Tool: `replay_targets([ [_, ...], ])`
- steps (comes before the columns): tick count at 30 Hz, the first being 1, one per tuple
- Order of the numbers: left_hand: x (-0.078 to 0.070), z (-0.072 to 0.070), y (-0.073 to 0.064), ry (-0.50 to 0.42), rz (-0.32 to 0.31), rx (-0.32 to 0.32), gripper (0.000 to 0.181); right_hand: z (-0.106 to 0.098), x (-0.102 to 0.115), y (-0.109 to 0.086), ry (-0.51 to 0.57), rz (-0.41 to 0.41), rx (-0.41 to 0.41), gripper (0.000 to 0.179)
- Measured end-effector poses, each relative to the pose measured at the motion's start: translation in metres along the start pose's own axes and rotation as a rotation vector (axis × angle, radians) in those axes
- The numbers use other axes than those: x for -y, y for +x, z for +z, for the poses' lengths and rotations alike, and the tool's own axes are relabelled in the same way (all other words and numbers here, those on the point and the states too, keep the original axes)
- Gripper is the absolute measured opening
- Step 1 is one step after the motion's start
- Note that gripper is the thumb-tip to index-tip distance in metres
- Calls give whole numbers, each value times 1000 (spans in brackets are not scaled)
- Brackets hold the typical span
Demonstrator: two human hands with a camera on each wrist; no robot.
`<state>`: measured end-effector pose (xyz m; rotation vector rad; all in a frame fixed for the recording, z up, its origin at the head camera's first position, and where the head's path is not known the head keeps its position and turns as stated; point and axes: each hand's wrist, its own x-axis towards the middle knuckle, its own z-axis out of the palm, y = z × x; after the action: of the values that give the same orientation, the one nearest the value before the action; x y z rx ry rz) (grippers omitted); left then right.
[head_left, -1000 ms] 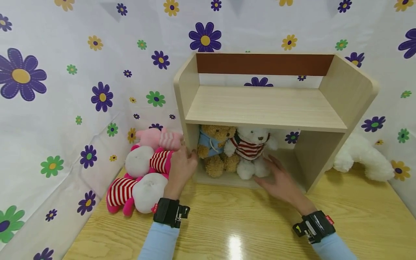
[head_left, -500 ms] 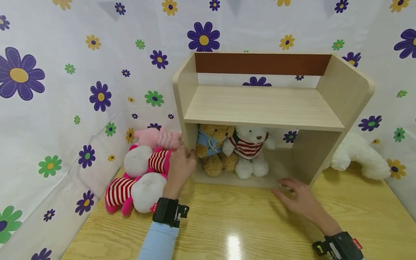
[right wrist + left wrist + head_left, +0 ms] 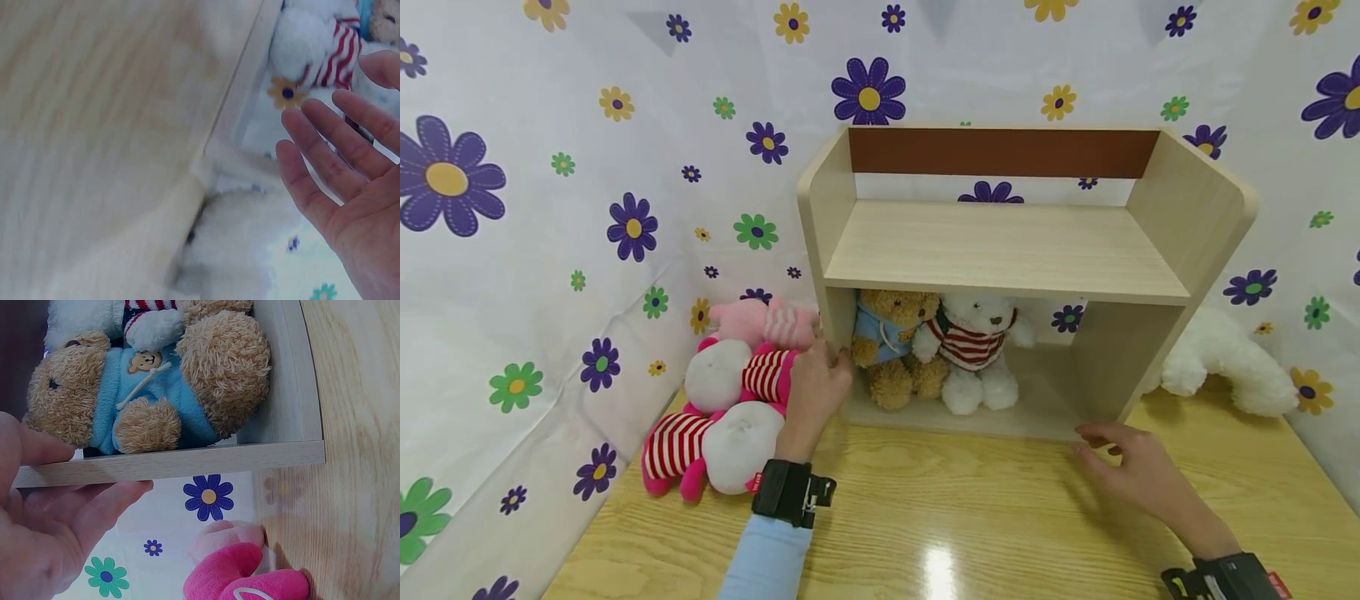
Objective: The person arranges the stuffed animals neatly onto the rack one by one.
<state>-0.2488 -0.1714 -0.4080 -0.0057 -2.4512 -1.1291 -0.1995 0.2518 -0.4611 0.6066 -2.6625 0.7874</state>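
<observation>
My left hand (image 3: 814, 387) grips the left side panel of a pale wooden shelf (image 3: 1007, 250). In the left wrist view the thumb lies inside the panel (image 3: 187, 464) and the fingers outside. A brown teddy bear (image 3: 891, 350) in a blue hoodie sits in the lower compartment against that panel. Beside it sits a white teddy bear (image 3: 973, 350) in a red-and-white striped sweater. My right hand (image 3: 1138, 467), with nothing in it, is near the shelf's lower right front corner. The right wrist view shows its fingers extended and spread.
Pink-and-white plush toys in striped clothes (image 3: 741, 442) lie stacked left of the shelf, with a pink plush (image 3: 771, 322) behind them. A white fluffy plush (image 3: 1225, 367) lies to the right. The wooden table (image 3: 970, 517) meets a flower-printed backdrop (image 3: 550, 275).
My right hand has left the white teddy bear and moved right along the shelf's front edge to its lower right corner. My left hand keeps its grip; both bears stay put.
</observation>
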Motion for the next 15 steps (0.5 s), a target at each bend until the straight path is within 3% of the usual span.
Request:
replay_targets([
  [10,-1,0,-1,-16,11,10,33,-40,-28,-3,-89,18,-149,15],
  [15,0,1,-1,4,13,-5,31,-50,-44,-2,-133,23,-242,16],
])
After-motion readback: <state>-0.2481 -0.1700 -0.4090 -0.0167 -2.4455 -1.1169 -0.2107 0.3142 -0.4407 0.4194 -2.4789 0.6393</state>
